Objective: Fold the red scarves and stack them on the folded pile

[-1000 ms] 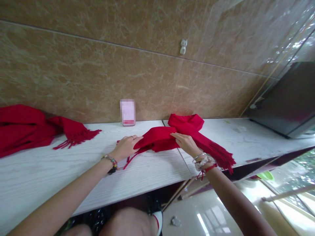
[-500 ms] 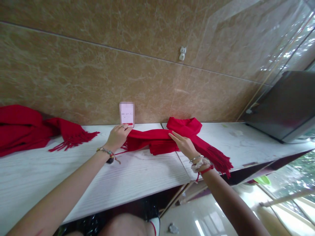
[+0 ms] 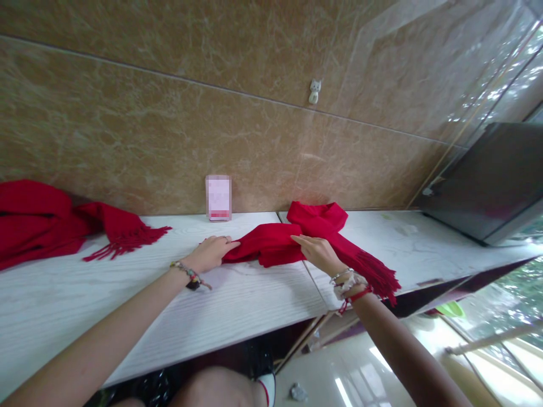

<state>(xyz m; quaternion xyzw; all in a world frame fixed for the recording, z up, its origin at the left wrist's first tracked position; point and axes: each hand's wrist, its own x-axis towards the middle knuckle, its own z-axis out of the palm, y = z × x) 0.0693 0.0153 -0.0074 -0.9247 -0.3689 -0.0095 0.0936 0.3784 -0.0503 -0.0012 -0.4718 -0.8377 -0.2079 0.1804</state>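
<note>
We are holding our left arm [image 3: 106, 316] outstretched toward two o'clock, its left hand [image 3: 210, 253] curving, some fingers hiding from view. We are slanting our right arm [image 3: 403, 345] toward ten o'clock, keeping the right hand [image 3: 318, 252] nearly flat, back upward, its fingers extending close together. Our hands are lying apart. A bare leg [image 3: 212, 389] is showing just past six o'clock.

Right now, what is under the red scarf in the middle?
The red scarf lies on the white tabletop, across its seam; anything else underneath is hidden by the cloth, so I cannot tell.
</note>
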